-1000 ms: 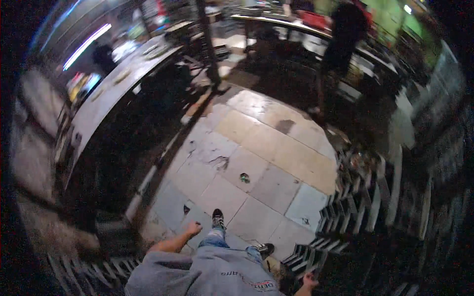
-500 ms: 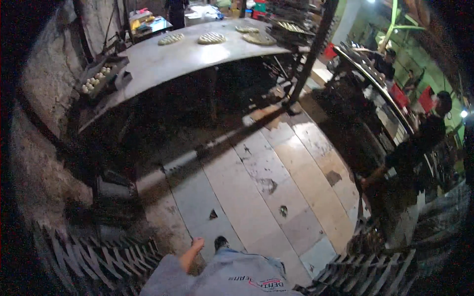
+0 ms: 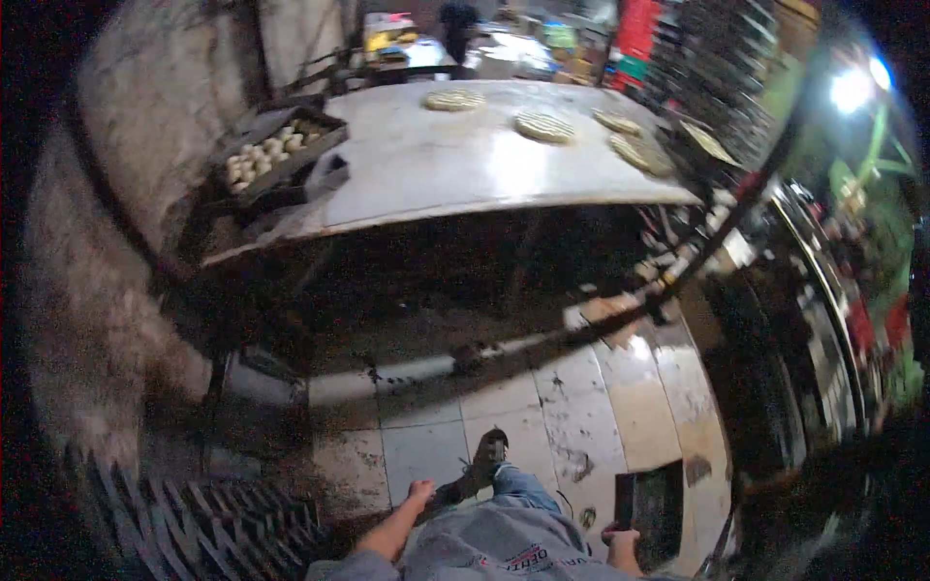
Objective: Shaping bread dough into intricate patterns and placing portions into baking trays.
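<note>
Dark, flat rectangular object (image 3: 627,500) in the right hand (image 3: 620,537), bottom of frame, right of centre; looks like a phone or a small slab, too dim to confirm. Its long axis runs roughly upright in the picture, pointing away from the body toward the floor tiles (image 3: 581,416); lower end sits in the hand, upper end free. Fingers seem closed round its base, but the hand is small and half cut by the lower edge, so the exact grip can't be read. Right forearm comes up from the bottom edge, short visible stretch only. Left hand (image 3: 420,491) is lower centre-left, forearm angling up and right from the bottom edge, bare. It holds nothing; fingers look loosely curled together, not spread, hanging just beside the left knee over the tiles. One shoe (image 3: 487,453) shows past the jeans, toe pointing up-frame; the other foot is hidden. Grey shirt (image 3: 504,552) fills the bottom centre, mostly cut off. Ahead, well apart from both hands: a long metal table (image 3: 436,165) with pale top, bent by the lens, carrying round flatbreads (image 3: 545,126) toward its far right end. A tray of dough balls (image 3: 266,150) sits at its left end. Under the table is deep shadow, nothing legible. Stacked dark racks (image 3: 203,528) at lower left, partly cut off. Right rim is glare and blur.
</note>
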Demonstrator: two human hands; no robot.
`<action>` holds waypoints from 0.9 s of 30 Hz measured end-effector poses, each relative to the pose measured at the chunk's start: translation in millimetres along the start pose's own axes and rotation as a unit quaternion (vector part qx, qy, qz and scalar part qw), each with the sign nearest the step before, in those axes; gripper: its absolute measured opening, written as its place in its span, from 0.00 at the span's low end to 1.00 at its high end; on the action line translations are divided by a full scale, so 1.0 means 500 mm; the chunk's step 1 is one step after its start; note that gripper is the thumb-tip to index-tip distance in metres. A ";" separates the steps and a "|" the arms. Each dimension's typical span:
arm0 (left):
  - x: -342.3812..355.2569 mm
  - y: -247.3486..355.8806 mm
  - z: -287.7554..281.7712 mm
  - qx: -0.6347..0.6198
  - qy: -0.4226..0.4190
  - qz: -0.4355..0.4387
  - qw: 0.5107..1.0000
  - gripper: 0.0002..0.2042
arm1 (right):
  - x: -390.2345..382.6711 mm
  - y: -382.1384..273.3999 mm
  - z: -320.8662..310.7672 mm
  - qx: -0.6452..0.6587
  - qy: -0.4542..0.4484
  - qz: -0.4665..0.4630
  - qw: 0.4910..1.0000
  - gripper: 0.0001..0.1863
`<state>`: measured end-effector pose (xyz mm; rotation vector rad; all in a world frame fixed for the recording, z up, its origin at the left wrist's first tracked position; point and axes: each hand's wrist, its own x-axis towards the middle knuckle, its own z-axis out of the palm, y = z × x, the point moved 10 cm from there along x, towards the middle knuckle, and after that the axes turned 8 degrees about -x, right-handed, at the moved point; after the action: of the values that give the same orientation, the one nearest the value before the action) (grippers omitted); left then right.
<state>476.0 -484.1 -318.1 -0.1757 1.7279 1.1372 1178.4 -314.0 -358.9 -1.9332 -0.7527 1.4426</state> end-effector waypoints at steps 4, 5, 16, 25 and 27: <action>0.033 0.075 -0.102 -0.037 0.099 -0.014 0.994 0.13 | -0.020 -0.456 0.507 0.210 -0.112 0.148 0.960 0.28; 0.045 0.113 -0.141 -0.002 0.128 0.006 0.992 0.13 | -0.036 -0.553 0.629 0.226 -0.142 0.148 0.952 0.27; 0.209 0.606 -0.272 -0.339 -0.015 0.239 0.910 0.10 | -0.226 -1.193 1.320 -0.045 -0.188 -0.466 0.864 0.14; 0.201 1.046 -0.311 -0.117 -0.036 0.324 0.938 0.11 | -0.588 -1.475 1.817 0.198 -0.513 -0.149 0.822 0.15; 0.283 1.061 -0.340 -0.234 -0.095 0.287 0.924 0.12 | -0.611 -1.537 1.938 0.158 -0.531 -0.271 0.787 0.09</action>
<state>-12.9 -270.0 -104.9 0.1627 1.3375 1.9266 102.6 91.1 190.1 -0.4159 -1.2845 2.0149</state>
